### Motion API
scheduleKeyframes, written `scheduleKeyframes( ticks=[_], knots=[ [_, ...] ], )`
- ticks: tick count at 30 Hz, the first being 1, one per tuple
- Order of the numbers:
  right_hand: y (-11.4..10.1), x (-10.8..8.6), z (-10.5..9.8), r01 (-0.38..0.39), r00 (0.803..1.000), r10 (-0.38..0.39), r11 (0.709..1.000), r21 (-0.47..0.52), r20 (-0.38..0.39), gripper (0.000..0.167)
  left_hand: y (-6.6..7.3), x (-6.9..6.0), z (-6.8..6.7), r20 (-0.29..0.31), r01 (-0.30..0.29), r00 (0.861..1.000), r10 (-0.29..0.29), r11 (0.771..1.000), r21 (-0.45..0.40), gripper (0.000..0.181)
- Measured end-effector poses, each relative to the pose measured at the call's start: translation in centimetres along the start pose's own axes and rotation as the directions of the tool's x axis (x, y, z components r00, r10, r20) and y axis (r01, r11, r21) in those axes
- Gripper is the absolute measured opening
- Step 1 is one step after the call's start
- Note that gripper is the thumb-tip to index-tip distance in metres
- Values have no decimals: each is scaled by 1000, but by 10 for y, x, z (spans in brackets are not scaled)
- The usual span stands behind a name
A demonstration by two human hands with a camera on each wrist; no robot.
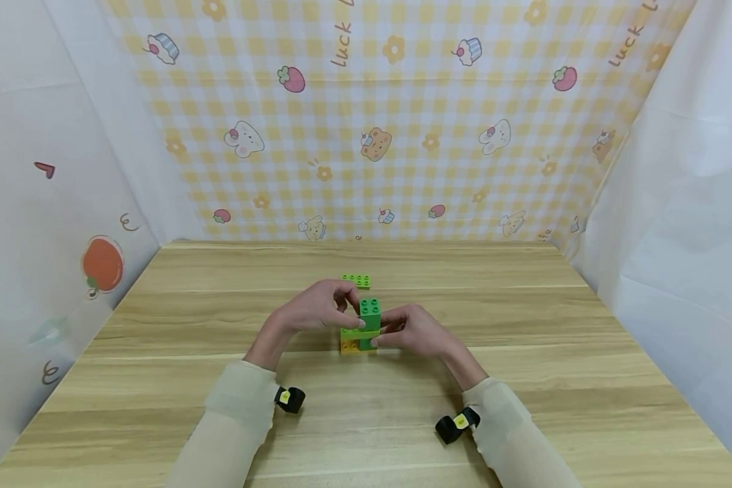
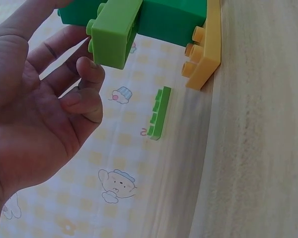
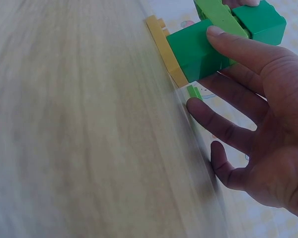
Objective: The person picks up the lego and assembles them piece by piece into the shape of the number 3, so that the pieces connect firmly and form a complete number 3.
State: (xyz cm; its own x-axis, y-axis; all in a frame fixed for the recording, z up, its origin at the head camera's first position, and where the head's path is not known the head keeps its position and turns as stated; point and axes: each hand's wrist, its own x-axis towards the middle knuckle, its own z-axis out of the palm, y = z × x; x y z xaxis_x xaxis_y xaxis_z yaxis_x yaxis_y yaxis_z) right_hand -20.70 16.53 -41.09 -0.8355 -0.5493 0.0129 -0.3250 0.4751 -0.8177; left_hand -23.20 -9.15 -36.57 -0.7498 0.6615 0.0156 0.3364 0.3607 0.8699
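A small block stack stands on the table. Its base is a yellow-orange building block (image 3: pixel 165 50), with a dark green block (image 3: pixel 196 49) on one end. Across that lies a light green block (image 2: pixel 111 42), and a second dark green block (image 1: pixel 370 321) sits at the top. My left hand (image 1: pixel 318 306) holds the top dark green block between thumb and fingers; its fingertips are partly cut off in the left wrist view. From the right, my right hand (image 1: pixel 419 331) pinches the lower dark green block, its thumb near the light green one, with the other fingers spread loosely.
Behind the stack, a loose light green block (image 1: pixel 362 282) lies on the wooden table (image 1: pixel 506 400), partly hidden by my left hand in the head view. A yellow checked cloth (image 1: pixel 396 176) hangs along the back edge, and white cloth (image 1: pixel 695 224) closes off the sides.
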Motion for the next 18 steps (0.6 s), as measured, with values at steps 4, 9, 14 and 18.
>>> scheduleKeyframes(
  ticks=[4,9,14,18],
  knots=[
    [0,0,0,-1,1000,1,1000,7,3,22,2,-1,1,-3,14,1000,-14,1000,22,21],
    [0,0,0,1,1000,-1,1000,19,8,21,4,-1,2,-5,21,1000,-20,999,42,20],
    [1,0,0,7,1000,-7,999,35,8,21,5,-1,1,0,14,1000,-14,999,49,21],
    [1,-1,0,28,1000,-29,997,75,11,26,4,-1,1,-5,13,1000,-13,998,57,22]
  ],
)
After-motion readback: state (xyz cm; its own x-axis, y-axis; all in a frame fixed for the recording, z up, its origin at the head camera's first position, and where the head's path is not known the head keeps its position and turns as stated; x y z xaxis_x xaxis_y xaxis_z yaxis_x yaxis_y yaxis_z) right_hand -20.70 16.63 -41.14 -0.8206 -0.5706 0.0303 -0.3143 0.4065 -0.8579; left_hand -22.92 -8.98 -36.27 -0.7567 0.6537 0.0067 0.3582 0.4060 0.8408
